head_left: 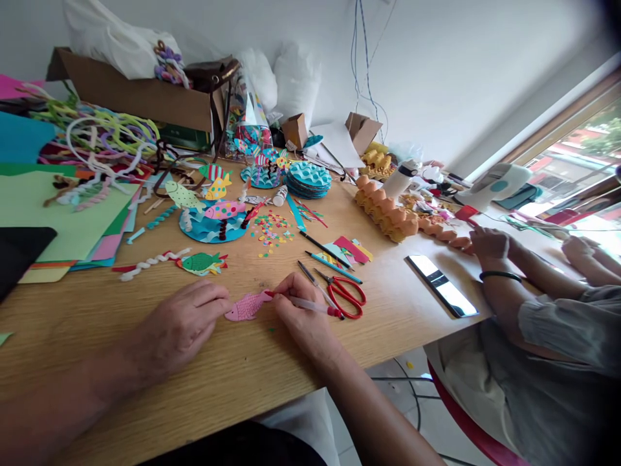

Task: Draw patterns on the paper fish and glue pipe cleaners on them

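Note:
A pink paper fish lies on the wooden table in front of me. My left hand rests flat beside it, fingertips pressing on its tail end. My right hand is closed around a red-tipped pen whose tip touches the fish's head. Red-handled scissors lie just right of my right hand. A green paper fish and a white twisted pipe cleaner lie farther back.
Coloured paper sheets, pipe cleaners, more paper fish on blue wave discs, confetti dots and pencils crowd the table. An orange egg carton and a phone lie at right, where another person's hands work.

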The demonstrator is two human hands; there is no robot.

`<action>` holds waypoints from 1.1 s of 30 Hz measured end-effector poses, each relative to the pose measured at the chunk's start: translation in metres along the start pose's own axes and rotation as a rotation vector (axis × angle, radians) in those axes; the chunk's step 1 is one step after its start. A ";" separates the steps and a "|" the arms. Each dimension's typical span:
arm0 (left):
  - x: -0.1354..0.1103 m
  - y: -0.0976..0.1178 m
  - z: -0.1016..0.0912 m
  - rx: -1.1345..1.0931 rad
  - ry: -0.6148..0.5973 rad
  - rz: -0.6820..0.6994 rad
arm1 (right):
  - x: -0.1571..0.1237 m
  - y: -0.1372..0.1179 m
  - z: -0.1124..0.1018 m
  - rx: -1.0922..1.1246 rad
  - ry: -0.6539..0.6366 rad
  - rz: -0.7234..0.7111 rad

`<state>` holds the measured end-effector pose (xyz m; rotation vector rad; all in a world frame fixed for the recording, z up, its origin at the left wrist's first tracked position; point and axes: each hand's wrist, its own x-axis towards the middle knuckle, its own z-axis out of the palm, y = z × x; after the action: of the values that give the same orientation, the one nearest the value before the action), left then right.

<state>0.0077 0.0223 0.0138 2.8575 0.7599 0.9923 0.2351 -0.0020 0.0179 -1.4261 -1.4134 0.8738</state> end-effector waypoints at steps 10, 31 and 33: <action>-0.010 0.006 0.017 -0.023 -0.106 0.021 | 0.001 -0.008 -0.003 -0.023 -0.103 0.097; -0.011 0.010 0.030 -0.008 -0.156 -0.004 | -0.006 -0.005 0.001 -0.193 -0.188 -0.027; -0.009 0.010 0.026 -0.017 -0.175 0.007 | -0.006 -0.005 0.001 -0.197 -0.194 -0.024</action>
<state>0.0217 0.0129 -0.0101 2.8855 0.7227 0.7319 0.2319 -0.0082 0.0217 -1.4981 -1.6978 0.8965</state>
